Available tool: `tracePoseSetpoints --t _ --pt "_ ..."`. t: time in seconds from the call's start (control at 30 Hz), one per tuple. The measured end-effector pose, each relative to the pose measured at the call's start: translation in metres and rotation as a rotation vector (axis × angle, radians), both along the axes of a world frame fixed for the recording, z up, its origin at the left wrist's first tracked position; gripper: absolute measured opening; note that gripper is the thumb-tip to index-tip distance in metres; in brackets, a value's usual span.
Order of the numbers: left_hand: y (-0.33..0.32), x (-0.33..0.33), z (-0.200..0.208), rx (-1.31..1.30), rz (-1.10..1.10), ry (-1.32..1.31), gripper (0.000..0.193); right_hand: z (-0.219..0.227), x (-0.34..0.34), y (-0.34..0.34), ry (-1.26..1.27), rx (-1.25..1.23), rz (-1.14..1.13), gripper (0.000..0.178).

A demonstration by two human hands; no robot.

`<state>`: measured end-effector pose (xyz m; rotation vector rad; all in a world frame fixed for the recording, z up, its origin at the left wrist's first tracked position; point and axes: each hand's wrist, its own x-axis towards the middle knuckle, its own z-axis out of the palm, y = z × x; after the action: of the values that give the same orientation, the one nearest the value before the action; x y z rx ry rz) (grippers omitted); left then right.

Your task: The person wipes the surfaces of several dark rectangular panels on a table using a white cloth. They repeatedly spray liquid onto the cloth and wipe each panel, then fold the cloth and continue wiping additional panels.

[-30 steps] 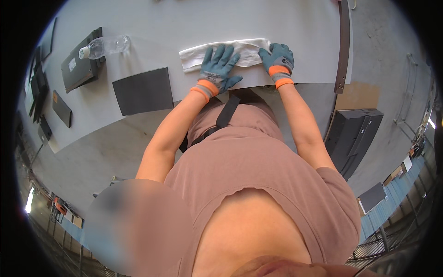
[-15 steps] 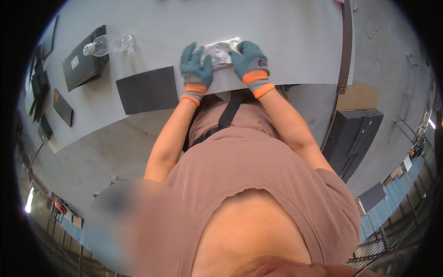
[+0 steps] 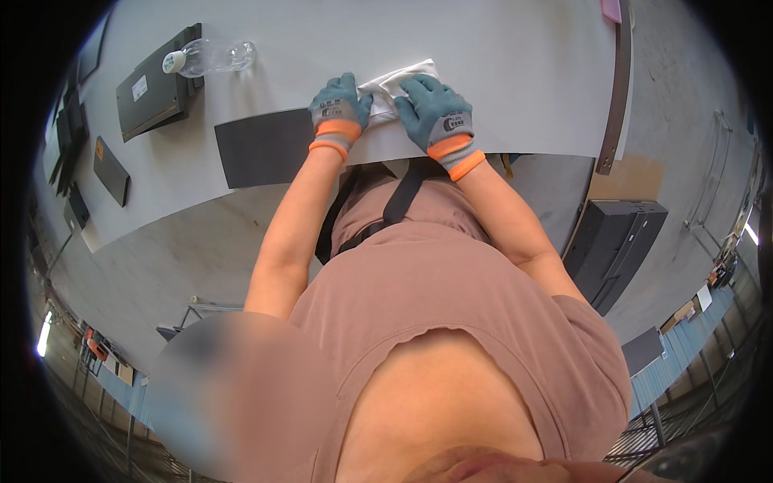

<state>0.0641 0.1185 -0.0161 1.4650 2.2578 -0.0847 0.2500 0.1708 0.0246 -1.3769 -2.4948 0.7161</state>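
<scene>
A white cloth (image 3: 388, 87), folded in layers and creased, lies on the grey-white table in front of me. My left hand (image 3: 338, 105), in a teal and grey glove with an orange cuff, rests at its left side. The fingers point away and stand apart from the thumb, which touches the cloth's edge. My right hand (image 3: 439, 113), gloved alike, lies over the right part. Its fingers and thumb bend round the upper layer, and its palm hides some of the cloth.
A dark flat panel (image 3: 266, 147) lies left of my left hand at the table's front edge. Farther left, a clear plastic bottle (image 3: 211, 58) lies against stacked dark panels (image 3: 153, 92). A brown strip (image 3: 616, 88) runs along the right edge. A black case (image 3: 616, 249) stands beyond it.
My left hand has drawn its fingers closer together. The right hand has slid over the cloth, whose upper layer now looks folded back and flatter. The view has shifted slightly.
</scene>
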Motion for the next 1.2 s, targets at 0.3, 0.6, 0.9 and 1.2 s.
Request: tracePoseSetpoints --t 0.3,0.6,0.9,1.2 --pt "0.015 -0.021 0.021 -0.283 0.076 -0.382 0.045 -0.057 0.016 0.003 0.004 0.126 0.205 0.044" --pt "0.051 0.038 0.039 -0.169 0.962 -1.671 0.058 -0.055 0.059 0.053 1.067 -1.213 -0.549 0.046" --pt "0.058 0.060 0.030 -0.146 0.914 -1.542 0.075 -0.013 0.071 0.055 0.254 0.508 0.065 0.048" --pt "0.034 0.045 0.009 0.261 0.769 -1.053 0.048 -0.076 0.083 0.059 0.115 0.265 0.411 0.053"
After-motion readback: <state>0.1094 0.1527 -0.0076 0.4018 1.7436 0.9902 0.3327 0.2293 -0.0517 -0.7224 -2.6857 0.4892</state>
